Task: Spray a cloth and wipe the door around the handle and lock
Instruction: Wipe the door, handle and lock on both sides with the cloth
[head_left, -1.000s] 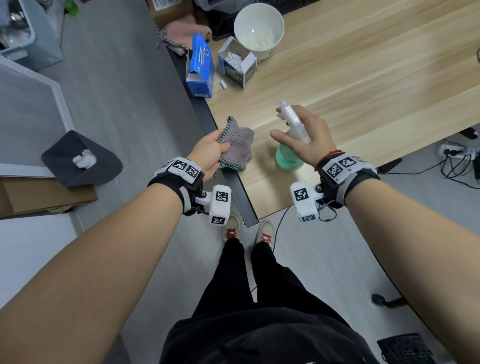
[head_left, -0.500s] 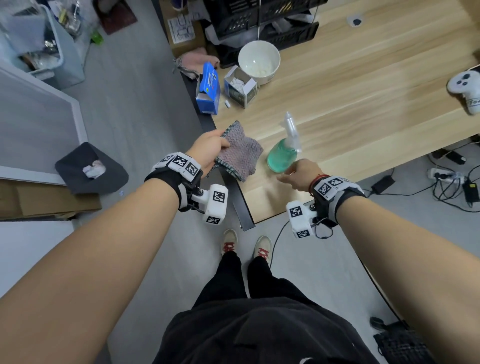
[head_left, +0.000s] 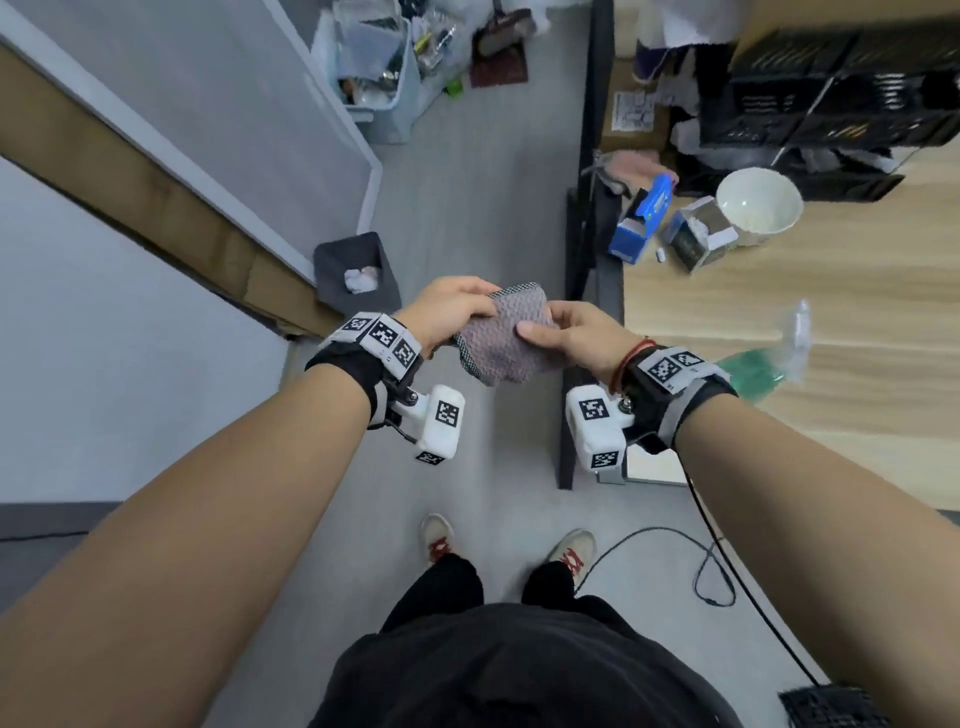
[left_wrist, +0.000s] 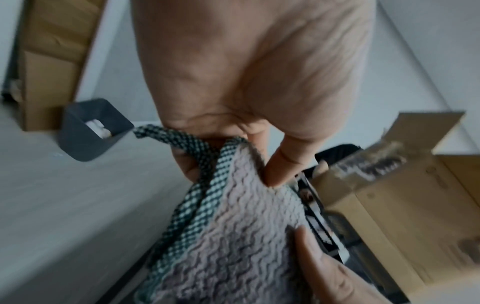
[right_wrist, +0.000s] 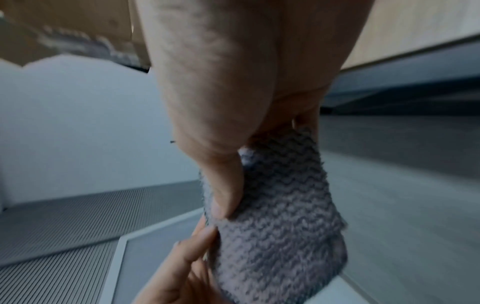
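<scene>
A folded grey-pink knitted cloth with a dark checked edge is held in the air between both hands, over the floor beside the table. My left hand pinches its left edge; the thumb and fingers clamp the cloth in the left wrist view. My right hand pinches its right side, thumb on top of the cloth. The green spray bottle stands blurred on the wooden table, just behind my right wrist, with no hand on it. No door handle or lock shows.
A white bowl, a blue box and a small open carton sit on the table's far end, black crates behind. A dark bin stands by the grey wall panel. Cables lie on the floor.
My right hand has let go of the spray bottle, left it on the table and come left to take the cloth. The view has swung left, away from the table.
</scene>
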